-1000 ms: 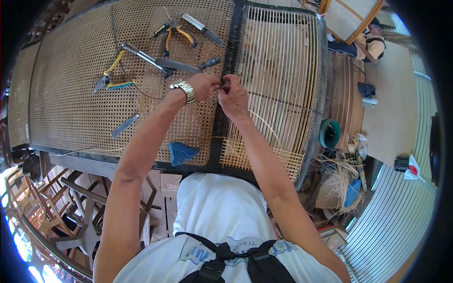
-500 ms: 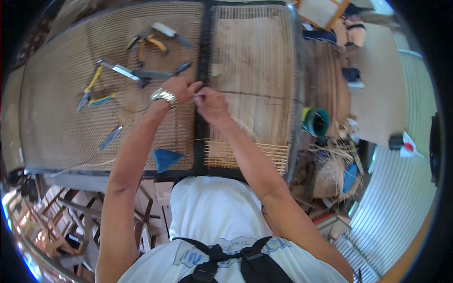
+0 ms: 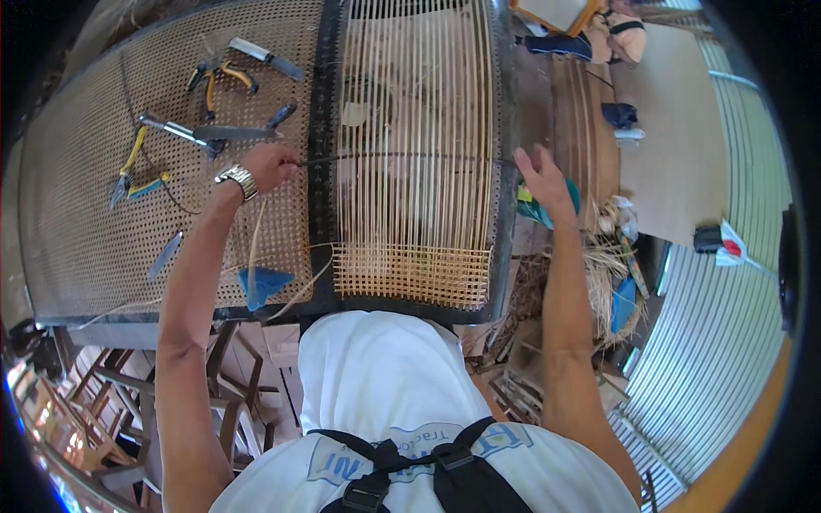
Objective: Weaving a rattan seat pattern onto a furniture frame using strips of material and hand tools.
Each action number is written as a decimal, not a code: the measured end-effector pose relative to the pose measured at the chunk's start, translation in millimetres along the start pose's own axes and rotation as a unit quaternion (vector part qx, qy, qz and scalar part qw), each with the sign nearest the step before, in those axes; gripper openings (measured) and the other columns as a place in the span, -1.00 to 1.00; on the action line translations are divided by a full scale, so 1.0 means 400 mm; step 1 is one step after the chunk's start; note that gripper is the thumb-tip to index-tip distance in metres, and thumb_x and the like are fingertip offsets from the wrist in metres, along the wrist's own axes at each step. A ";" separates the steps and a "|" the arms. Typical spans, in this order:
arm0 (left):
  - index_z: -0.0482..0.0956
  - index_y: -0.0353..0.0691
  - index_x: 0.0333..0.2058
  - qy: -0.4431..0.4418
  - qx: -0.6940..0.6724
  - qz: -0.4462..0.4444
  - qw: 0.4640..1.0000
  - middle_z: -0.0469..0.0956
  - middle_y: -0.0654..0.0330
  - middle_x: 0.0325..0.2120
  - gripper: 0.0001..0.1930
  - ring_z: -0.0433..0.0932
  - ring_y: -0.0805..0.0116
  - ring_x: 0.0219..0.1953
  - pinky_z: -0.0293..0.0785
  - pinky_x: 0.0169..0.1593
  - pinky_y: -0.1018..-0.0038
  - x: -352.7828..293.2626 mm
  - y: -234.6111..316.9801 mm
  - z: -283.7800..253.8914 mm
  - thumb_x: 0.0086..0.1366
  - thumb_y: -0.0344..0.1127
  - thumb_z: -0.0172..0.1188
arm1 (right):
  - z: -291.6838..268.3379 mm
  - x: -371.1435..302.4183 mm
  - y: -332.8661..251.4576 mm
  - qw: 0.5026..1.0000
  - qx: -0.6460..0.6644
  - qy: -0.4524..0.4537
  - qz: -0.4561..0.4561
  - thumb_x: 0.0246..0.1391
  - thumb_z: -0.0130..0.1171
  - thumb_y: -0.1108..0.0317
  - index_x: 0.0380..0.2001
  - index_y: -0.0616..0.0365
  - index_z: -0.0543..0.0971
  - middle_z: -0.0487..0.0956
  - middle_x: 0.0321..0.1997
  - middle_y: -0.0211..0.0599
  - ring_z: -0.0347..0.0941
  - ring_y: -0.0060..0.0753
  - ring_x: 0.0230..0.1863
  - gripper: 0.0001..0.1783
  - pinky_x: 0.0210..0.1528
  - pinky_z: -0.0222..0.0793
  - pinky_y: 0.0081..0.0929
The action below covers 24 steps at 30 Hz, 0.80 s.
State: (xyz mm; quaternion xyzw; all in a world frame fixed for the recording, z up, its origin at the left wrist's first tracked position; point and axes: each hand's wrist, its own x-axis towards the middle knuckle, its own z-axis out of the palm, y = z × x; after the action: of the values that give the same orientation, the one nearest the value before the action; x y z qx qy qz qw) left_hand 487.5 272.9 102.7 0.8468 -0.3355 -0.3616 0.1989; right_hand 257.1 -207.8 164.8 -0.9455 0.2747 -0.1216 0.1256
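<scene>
A thin dark rod (image 3: 402, 156) lies crosswise through long pale cane strands (image 3: 410, 209) stretched over a dark frame (image 3: 321, 171). My left hand (image 3: 272, 168), with a metal watch on its wrist, is closed around the rod's left end. Beyond the frame's right edge is my right hand (image 3: 545, 181), fingers stretched out and apart, close to the rod's other end; it holds nothing that I can see. At the near end, crossing strips form a woven cane band (image 3: 410, 278). A loose cane strip (image 3: 255, 239) hangs below my left hand.
On the finished cane panel (image 3: 77, 248) lie yellow-handled pliers (image 3: 137, 171), orange-handled pliers (image 3: 224, 77), several knives (image 3: 239, 133) and a blue cloth (image 3: 263, 286). A green container (image 3: 534, 209) stands beneath my right hand. Another person (image 3: 611, 38) sits at the far right.
My hands, together over the middle bar before, are now apart: the left moved left, the right moved right past the frame. The rod now extends left to my left hand.
</scene>
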 end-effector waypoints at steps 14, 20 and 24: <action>0.64 -0.20 -0.36 -0.028 0.015 -0.179 0.983 0.68 0.20 -0.55 -0.86 0.69 0.37 -0.50 0.57 -0.44 0.39 -0.070 0.066 0.013 0.27 -0.27 0.21 | -0.073 -0.030 0.100 0.897 0.235 -0.369 0.059 0.18 0.21 -0.26 -0.46 0.23 0.47 0.38 -0.53 -0.40 0.27 -0.53 -0.41 -0.34 -0.35 0.24 -0.49; 0.56 -0.23 -0.22 -0.027 -0.112 -0.170 0.979 0.68 0.23 -0.53 -0.71 0.67 0.38 -0.50 0.55 -0.43 0.40 -0.039 0.177 0.088 0.17 -0.23 0.40 | -0.269 -0.003 0.360 0.920 0.266 -0.285 0.045 0.22 0.31 0.17 -0.49 0.19 0.45 0.25 -0.53 -0.63 0.13 -0.68 -0.45 -0.63 -0.40 0.07 -0.60; 0.48 -0.26 -0.21 -0.046 0.040 -0.027 0.998 0.64 0.25 -0.49 -0.61 0.63 0.37 -0.44 0.55 -0.36 0.38 0.011 0.176 0.161 0.12 -0.23 0.48 | -0.375 -0.022 0.647 0.972 0.153 -0.166 0.069 0.22 0.31 0.16 -0.47 0.19 0.49 0.33 -0.51 -0.54 0.18 -0.64 -0.43 -0.65 -0.39 0.12 -0.57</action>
State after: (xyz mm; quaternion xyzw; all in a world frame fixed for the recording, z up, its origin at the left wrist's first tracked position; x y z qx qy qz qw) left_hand 411.6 214.8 98.9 0.8451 -0.3355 -0.3921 0.1397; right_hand 78.3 -440.1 225.4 -0.9010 0.2924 0.0054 0.3206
